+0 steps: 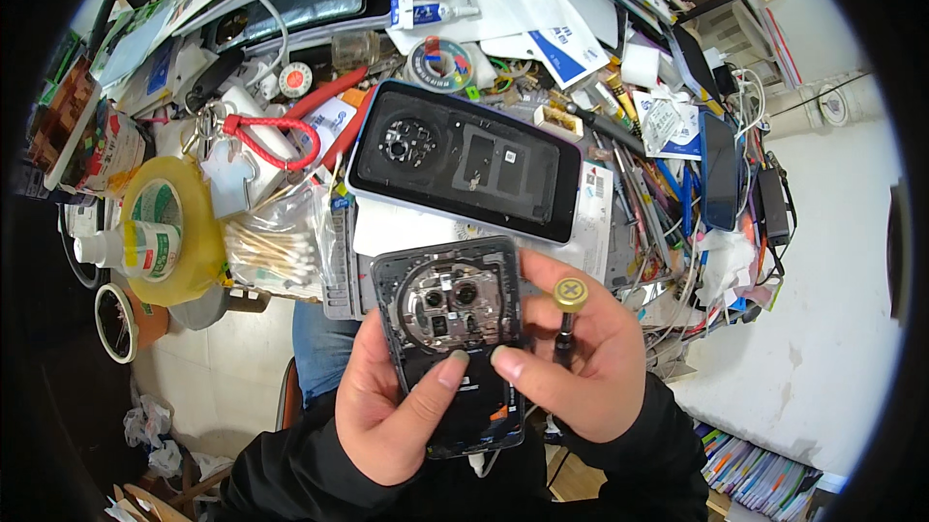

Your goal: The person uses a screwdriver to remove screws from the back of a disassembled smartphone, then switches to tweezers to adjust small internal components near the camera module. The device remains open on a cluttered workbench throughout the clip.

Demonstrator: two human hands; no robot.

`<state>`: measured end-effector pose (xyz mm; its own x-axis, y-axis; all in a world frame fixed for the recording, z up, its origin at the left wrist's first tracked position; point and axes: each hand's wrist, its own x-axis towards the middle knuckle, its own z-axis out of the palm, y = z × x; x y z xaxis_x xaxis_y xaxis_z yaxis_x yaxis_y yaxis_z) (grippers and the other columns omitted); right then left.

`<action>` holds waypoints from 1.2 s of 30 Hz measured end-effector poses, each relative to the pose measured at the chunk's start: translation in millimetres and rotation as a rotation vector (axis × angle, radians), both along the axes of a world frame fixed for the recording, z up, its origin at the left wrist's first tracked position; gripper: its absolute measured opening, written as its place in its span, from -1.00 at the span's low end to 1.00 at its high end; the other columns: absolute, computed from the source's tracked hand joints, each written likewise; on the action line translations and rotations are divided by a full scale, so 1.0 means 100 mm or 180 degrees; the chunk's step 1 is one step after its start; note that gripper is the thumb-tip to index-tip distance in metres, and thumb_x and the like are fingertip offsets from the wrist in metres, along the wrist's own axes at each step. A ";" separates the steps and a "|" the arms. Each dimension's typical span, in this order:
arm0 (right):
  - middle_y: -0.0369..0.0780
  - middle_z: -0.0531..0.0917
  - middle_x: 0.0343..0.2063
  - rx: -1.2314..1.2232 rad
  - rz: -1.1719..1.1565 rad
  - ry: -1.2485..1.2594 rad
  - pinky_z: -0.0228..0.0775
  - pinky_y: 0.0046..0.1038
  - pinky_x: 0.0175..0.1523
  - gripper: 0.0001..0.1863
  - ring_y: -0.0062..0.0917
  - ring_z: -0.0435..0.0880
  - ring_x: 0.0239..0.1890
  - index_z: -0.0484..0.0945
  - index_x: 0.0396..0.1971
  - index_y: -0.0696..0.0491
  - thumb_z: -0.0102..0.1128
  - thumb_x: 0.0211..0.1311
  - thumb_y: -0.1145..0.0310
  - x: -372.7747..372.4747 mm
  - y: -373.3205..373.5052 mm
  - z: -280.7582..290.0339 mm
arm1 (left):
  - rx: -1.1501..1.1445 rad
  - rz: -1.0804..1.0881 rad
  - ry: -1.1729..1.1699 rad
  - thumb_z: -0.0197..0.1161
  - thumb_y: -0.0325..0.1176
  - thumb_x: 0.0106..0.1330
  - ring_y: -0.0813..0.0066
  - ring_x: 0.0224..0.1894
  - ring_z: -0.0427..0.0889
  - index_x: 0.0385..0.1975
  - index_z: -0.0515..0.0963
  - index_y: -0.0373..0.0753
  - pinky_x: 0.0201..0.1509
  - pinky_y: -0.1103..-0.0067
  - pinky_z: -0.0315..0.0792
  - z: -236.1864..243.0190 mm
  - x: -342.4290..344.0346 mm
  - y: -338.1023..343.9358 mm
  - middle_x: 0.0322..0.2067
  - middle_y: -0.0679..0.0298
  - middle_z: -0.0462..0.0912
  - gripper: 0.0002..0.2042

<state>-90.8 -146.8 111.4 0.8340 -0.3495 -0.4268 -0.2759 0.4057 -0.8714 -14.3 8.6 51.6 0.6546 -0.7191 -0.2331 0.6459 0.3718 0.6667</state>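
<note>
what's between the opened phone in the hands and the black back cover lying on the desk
In the head view, only white paper lies between the opened phone and the black back cover.

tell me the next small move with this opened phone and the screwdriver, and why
Probably swing the screwdriver tip down toward the camera module area of the opened phone. The right hand holds the tool parked, its brass cap up, while both thumbs rest on the phone's exposed inside, gripped by the left hand. The removed back cover already lies on the desk.
</note>
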 end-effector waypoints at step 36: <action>-0.01 0.57 0.12 -0.4539 0.0014 0.0408 0.57 -0.40 0.08 -0.45 -0.26 0.66 0.09 0.53 0.24 0.13 0.22 0.19 0.64 -0.26 -1.10 -0.61 | 0.0438 0.0386 0.0080 0.08 -0.50 0.48 -0.09 0.02 0.71 0.34 0.18 -0.39 0.18 0.12 0.61 -0.07 0.06 -0.09 0.03 -0.23 0.61 -0.54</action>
